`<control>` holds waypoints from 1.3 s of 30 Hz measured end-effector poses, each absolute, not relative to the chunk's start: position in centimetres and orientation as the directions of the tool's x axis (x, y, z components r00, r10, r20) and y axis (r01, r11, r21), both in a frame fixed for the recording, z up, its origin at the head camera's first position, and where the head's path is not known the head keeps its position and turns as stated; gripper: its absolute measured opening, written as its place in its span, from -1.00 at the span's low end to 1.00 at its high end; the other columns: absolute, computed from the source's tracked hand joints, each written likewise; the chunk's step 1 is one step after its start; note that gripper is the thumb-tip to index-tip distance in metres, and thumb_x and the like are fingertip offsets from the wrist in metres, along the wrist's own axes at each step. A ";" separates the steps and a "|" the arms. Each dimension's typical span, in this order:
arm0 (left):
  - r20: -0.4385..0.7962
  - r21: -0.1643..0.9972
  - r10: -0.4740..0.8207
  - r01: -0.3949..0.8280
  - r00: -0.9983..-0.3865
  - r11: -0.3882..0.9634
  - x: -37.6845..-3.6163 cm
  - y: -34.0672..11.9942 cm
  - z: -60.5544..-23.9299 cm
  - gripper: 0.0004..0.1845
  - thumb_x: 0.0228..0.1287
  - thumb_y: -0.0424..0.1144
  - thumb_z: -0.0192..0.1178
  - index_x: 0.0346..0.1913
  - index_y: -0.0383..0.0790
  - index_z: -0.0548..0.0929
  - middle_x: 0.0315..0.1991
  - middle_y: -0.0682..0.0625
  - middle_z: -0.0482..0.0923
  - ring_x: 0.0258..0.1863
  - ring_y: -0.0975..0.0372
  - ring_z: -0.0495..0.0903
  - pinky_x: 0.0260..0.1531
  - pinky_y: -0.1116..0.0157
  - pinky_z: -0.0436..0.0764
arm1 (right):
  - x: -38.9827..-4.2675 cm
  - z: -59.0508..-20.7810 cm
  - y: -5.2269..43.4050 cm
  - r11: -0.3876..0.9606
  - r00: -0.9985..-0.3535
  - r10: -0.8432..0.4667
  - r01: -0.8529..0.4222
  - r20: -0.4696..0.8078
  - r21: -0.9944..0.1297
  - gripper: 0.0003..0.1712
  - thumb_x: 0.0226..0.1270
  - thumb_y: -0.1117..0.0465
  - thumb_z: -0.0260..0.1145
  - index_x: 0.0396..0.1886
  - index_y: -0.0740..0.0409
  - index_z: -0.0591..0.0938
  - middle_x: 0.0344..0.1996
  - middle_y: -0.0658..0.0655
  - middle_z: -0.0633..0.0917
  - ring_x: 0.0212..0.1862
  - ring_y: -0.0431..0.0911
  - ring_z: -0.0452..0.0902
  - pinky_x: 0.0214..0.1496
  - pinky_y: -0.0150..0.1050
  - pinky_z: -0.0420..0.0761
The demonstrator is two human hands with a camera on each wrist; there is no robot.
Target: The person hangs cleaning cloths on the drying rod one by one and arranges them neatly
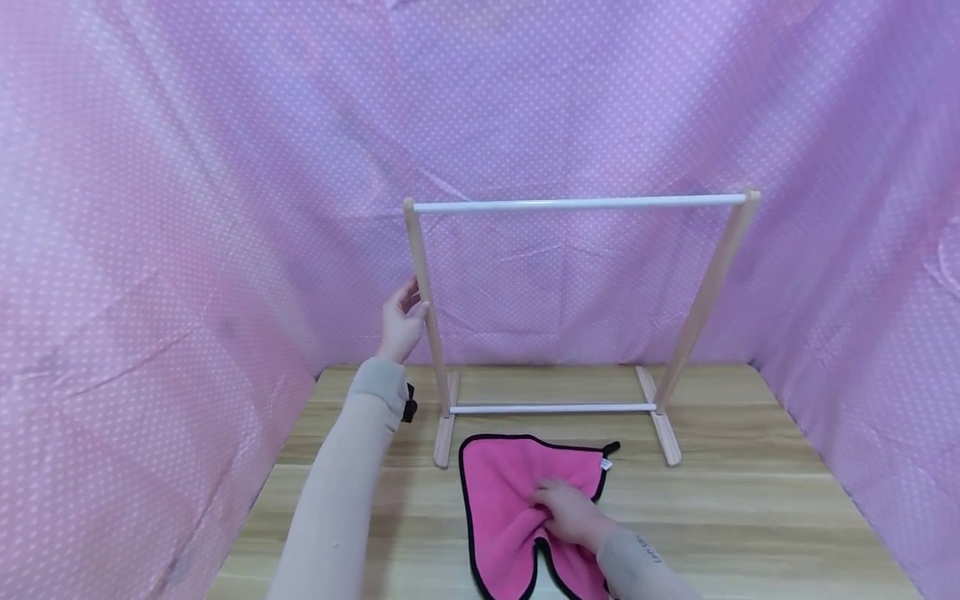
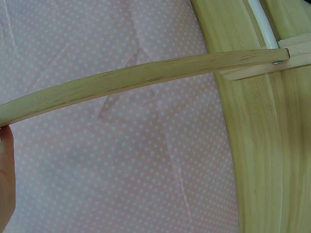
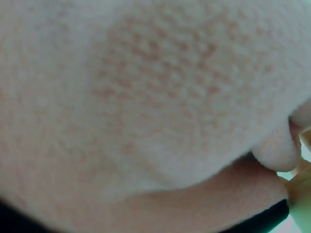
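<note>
A wooden rack stands on the table, with a white top bar (image 1: 577, 202) and a white lower bar (image 1: 551, 408). My left hand (image 1: 401, 321) grips the rack's left post (image 1: 417, 250) about halfway up. In the left wrist view that post (image 2: 146, 73) crosses the frame, and only the edge of my left hand (image 2: 6, 184) shows. A pink towel (image 1: 498, 492) with black trim lies flat in front of the rack. My right hand (image 1: 566, 512) rests on it and bunches the cloth in its fingers. In the right wrist view the blurred towel (image 3: 146, 97) fills the frame.
Pink dotted cloth (image 1: 187, 208) hangs as walls on the left, back and right. The wooden table (image 1: 750, 517) shows bare wood to the right of the towel. The rack's right post (image 1: 708, 292) and its foot (image 1: 666, 437) stand at the back right.
</note>
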State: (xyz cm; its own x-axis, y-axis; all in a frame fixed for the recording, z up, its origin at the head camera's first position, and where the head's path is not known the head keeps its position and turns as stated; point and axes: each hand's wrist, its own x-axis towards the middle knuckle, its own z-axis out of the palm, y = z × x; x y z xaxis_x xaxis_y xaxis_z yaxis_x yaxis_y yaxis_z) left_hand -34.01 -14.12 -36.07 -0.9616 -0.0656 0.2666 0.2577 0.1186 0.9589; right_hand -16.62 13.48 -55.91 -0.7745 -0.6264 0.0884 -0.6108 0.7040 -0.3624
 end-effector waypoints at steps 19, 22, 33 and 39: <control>0.213 0.976 -0.053 0.210 -0.976 0.053 -35.4 -14.1 -36.0 -0.40 0.32 -0.56 -0.01 0.41 -0.25 0.21 0.36 -0.15 0.29 0.29 0.05 0.37 0.22 0.25 0.49 | -17.8 -52.6 13.7 0.635 -0.762 -0.587 -0.643 0.274 -0.427 -0.69 -0.13 0.44 0.39 -0.31 0.11 0.66 -0.33 -0.05 0.59 -0.25 -0.20 0.47 -0.19 -0.31 0.58; 0.213 0.976 -0.064 0.209 -0.975 0.058 -35.4 -14.2 -35.9 -0.40 0.32 -0.57 -0.02 0.41 -0.27 0.20 0.36 -0.16 0.29 0.29 0.04 0.36 0.23 0.23 0.48 | -17.9 -51.8 13.6 0.622 -0.753 -0.578 -0.656 0.314 -0.428 -0.69 -0.18 0.44 0.40 -0.35 0.11 0.66 -0.32 -0.03 0.60 -0.24 -0.18 0.45 -0.20 -0.32 0.57; 0.225 0.974 -0.057 0.222 -0.973 0.054 -35.2 -14.1 -36.2 -0.41 0.33 -0.58 -0.04 0.41 -0.28 0.20 0.35 -0.18 0.31 0.29 0.05 0.35 0.23 0.23 0.48 | -18.4 -49.3 14.1 0.593 -0.702 -0.546 -0.709 0.457 -0.382 -0.66 -0.32 0.41 0.43 -0.43 0.04 0.64 -0.36 -0.08 0.62 -0.24 -0.16 0.47 -0.20 -0.28 0.55; 0.245 0.968 -0.059 0.241 -0.968 0.066 -35.1 -14.2 -36.3 -0.42 0.33 -0.56 -0.03 0.40 -0.29 0.20 0.36 -0.17 0.30 0.28 0.05 0.37 0.25 0.25 0.46 | -19.1 -46.6 14.6 0.590 -0.678 -0.520 -0.724 0.519 -0.356 -0.64 -0.35 0.41 0.45 -0.41 0.07 0.66 -0.30 0.01 0.64 -0.20 -0.12 0.47 -0.17 -0.25 0.56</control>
